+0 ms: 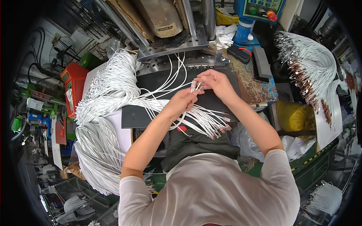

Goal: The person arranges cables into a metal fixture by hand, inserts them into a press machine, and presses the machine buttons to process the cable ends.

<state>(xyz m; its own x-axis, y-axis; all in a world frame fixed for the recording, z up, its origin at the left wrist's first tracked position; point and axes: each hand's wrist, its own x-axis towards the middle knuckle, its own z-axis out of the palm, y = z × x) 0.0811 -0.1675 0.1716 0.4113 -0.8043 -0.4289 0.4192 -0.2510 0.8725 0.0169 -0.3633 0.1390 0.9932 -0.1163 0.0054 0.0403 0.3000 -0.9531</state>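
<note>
Seated at a black work board [132, 119], as seen from where I stand, the operator has both hands raised over its middle, close to one another. The left hand [183, 101] is closed on a few white cables [149, 101] near their ends, thumb against the fingers. The right hand [215, 81] has thumb and fingertips drawn together at the small clear plugs [193, 86] on those ends; whether it grips a plug or merely touches one, I cannot make out. More cables of the same run cross the board below the left wrist, their loose plugs [226, 119] fanned to the right and toward the near edge, some reaching past it above the lap. At the left lies a thick cable bundle [109, 98], with a further hank [98, 150] drooping below it. Beyond the board stands a perforated steel plate [171, 49], part of a machine frame, and a few strands run up toward it. On method, my judgement: the left grip should sit just behind the plugs, firm but not kinking the cable, so that the ends stand level — the right fingertips can then part and align them singly. The loose fan deserves attention too — crossed strands could snag, and plugs overhanging the edge could drag the others out of order.
</note>
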